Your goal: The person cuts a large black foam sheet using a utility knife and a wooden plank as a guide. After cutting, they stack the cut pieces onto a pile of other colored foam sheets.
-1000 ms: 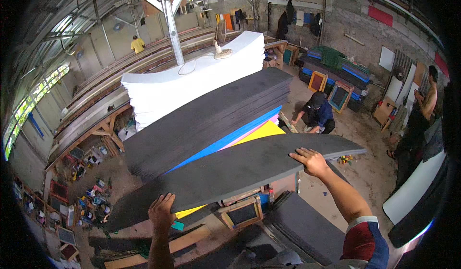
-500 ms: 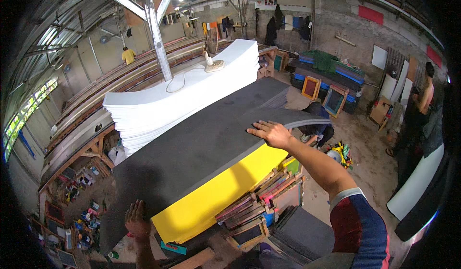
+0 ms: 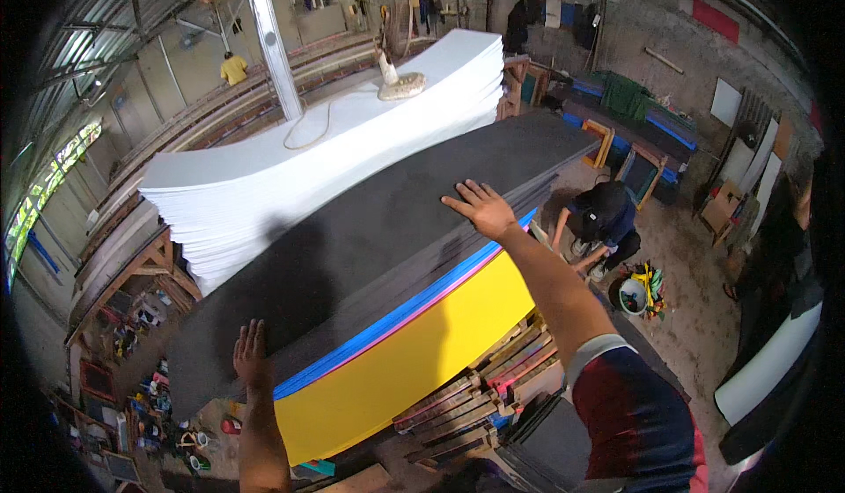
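Note:
A long black foam-like sheet (image 3: 387, 202) lies on top of a stack of dark sheets, slanting from the near left to the far right. My right hand (image 3: 481, 209) rests palm down on its upper face near the front edge, fingers spread. At the near left end, my left hand (image 3: 252, 352) touches the same sheet with its fingers stretched out. Below the dark layers, thin blue sheets (image 3: 352, 352) and a pink edge show above yellow sheets (image 3: 405, 378) on the side facing me.
Behind stands a tall stack of white sheets (image 3: 326, 176) with a corded tool (image 3: 400, 85) on top. A metal post (image 3: 271, 44) rises beyond. Wooden frames (image 3: 449, 409) sit below the yellow sheets. At right, a person (image 3: 603, 216) crouches by a bucket (image 3: 632, 296).
The top black sheet has shifted back onto the stack; its bent right end now lies flatter. Dark, blue and pink edges have come into sight. Both hands stay on it. The view has shifted.

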Demonstrator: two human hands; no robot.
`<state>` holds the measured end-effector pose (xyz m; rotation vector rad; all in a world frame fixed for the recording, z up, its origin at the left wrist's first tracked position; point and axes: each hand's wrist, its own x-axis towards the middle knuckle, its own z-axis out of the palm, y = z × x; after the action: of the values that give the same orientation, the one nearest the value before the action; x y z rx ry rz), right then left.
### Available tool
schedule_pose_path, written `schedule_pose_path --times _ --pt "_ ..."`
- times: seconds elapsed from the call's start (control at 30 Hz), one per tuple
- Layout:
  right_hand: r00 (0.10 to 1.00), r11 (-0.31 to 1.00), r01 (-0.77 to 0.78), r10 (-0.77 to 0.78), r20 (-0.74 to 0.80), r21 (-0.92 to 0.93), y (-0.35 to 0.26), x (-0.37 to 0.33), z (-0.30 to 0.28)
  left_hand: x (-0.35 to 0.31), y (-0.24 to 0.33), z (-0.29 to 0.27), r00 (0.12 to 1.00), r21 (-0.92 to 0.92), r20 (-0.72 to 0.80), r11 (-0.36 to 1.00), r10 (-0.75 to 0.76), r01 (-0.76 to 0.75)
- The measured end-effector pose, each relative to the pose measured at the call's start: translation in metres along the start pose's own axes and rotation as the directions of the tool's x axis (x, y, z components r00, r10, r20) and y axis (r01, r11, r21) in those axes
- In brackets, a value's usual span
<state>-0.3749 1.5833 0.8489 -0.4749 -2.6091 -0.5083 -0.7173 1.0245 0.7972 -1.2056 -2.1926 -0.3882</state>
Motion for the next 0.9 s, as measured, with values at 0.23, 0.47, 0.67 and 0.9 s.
schedule_pose_path --times 0.23,0.47,0.67,0.9 --pt "0.850 0.963 -0.263 0.202 0.486 0.060 -0.029 0.010 0.093 -0.034 -0.022 0.125 0.971 0.046 0.229 0.996 0.062 -0.075" --pt "0.911 0.959 -0.255 0.196 0.363 0.122 -0.003 0.046 0.147 0.047 -0.005 0.135 0.929 0.084 0.369 0.996 -0.035 0.004" --pt "0.825 0.943 -0.325 0.249 0.508 0.067 -0.020 0.066 0.148 0.032 -0.018 0.145 0.962 0.128 0.272 0.990 0.025 -0.062" --pt "0.905 0.957 -0.267 0.210 0.370 0.111 0.007 0.056 0.172 0.051 -0.006 0.156 0.956 0.058 0.287 0.995 0.057 -0.077"
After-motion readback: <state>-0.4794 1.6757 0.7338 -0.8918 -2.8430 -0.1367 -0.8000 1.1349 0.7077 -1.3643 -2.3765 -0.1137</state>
